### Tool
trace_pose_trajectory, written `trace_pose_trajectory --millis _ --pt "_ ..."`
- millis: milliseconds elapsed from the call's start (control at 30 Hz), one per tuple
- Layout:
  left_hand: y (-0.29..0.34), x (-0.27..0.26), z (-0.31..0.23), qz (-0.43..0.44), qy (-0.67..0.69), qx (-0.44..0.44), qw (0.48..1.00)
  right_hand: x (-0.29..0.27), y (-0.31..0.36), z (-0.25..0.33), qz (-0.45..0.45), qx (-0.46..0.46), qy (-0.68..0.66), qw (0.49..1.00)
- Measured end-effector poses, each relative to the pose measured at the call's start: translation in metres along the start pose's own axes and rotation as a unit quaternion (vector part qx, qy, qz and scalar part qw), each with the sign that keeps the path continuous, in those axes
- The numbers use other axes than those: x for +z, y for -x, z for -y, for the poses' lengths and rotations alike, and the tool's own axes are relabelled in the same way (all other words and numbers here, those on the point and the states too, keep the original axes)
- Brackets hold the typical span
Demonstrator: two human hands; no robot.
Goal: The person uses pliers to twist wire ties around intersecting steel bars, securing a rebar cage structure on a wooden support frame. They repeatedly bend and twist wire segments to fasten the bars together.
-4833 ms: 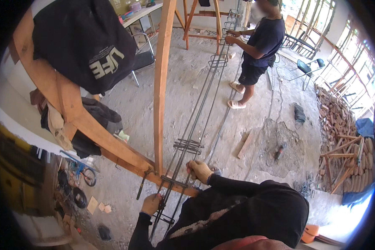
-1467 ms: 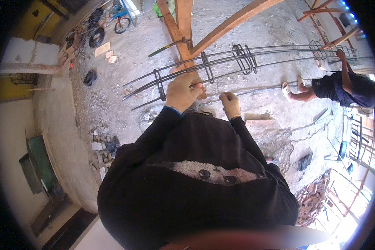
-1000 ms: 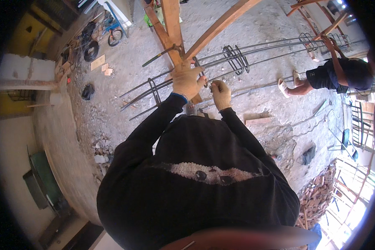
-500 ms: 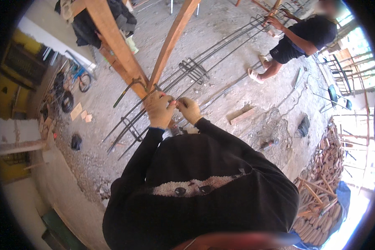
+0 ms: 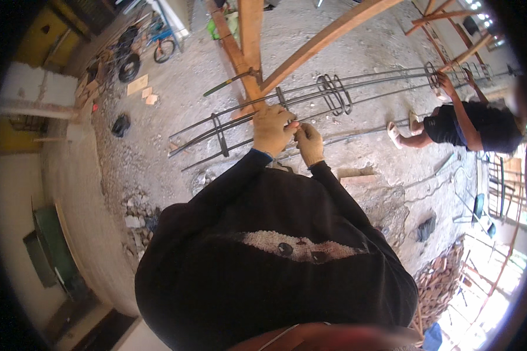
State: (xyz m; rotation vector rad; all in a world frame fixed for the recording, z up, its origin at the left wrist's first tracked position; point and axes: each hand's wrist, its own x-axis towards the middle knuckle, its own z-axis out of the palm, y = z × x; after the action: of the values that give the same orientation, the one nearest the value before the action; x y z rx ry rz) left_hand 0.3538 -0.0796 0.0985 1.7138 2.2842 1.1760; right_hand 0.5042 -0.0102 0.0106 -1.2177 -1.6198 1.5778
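Both my hands wear beige work gloves and meet in front of my chest, just over the near side of a rebar cage. My left hand is closed, its fingertips bent toward my right hand, which is pinched shut. Whatever sits between the fingertips is too small to make out. The cage's long dark bars run from near left to far right. Rectangular stirrups hang on them: one near the left end, another just past my left hand, and a bunch farther right.
Wooden beams meet beyond my hands, with a green-handled bar against them. A co-worker grips the cage's far end. A wood block, broken rubble and stacked firewood-like pieces lie around on the rough floor.
My view has turned, so the cage lies flatter across it and my hands appear farther right. My hands stay together at the cage; the co-worker still holds its far end.
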Motion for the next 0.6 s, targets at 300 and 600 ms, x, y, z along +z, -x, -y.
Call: trace_pose_trajectory --millis 300,600 --pt "-0.001 -0.009 0.001 -0.014 -0.003 0.03 0.999 -0.004 -0.004 -0.006 0.045 -0.067 0.138 0.987" --pt "-0.002 -0.013 -0.002 0.006 -0.025 0.01 1.0 -0.004 -0.005 -0.001 0.072 -0.065 0.061 0.993"
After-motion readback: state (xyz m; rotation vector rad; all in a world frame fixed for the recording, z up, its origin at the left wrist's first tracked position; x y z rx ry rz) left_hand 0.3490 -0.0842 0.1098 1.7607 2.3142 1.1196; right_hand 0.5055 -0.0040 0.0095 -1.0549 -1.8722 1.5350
